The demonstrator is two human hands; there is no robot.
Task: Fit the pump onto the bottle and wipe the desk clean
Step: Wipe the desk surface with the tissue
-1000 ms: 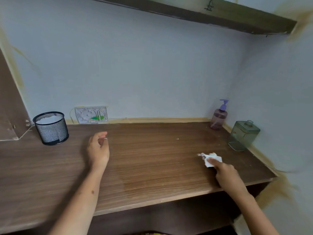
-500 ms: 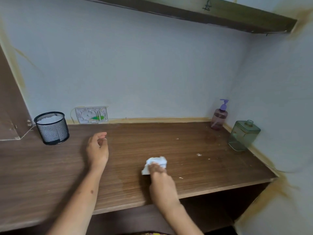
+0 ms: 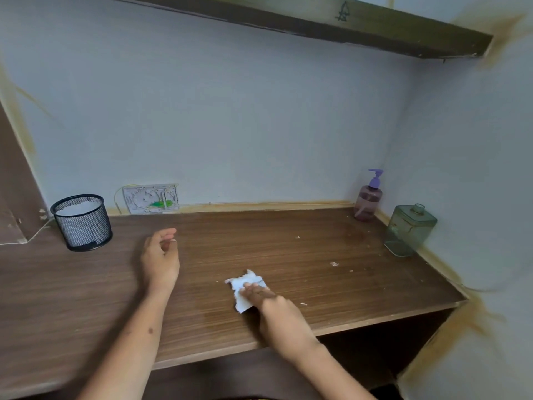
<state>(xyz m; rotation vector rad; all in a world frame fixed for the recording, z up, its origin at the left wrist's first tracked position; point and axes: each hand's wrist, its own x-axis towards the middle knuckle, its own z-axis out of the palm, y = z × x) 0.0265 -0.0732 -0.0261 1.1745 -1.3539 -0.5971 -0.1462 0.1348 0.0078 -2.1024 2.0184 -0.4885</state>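
My right hand (image 3: 274, 306) presses a crumpled white tissue (image 3: 241, 287) flat against the brown wooden desk (image 3: 288, 249), near the middle of its front half. My left hand (image 3: 160, 255) rests on the desk to the left, fingers loosely curled, holding nothing. A pinkish bottle (image 3: 367, 202) with a purple pump (image 3: 375, 178) fitted on top stands upright in the far right corner. Small white crumbs (image 3: 334, 264) lie scattered on the desk to the right of the tissue.
A black mesh cup (image 3: 82, 222) with white paper inside stands at the far left. A green glass jar (image 3: 409, 229) sits by the right wall. A wall socket plate (image 3: 150, 198) is behind the desk. A shelf (image 3: 317, 21) runs overhead.
My right hand slid the tissue from the right side of the desk leftward to the middle, then slightly back right. My left hand stayed in place.
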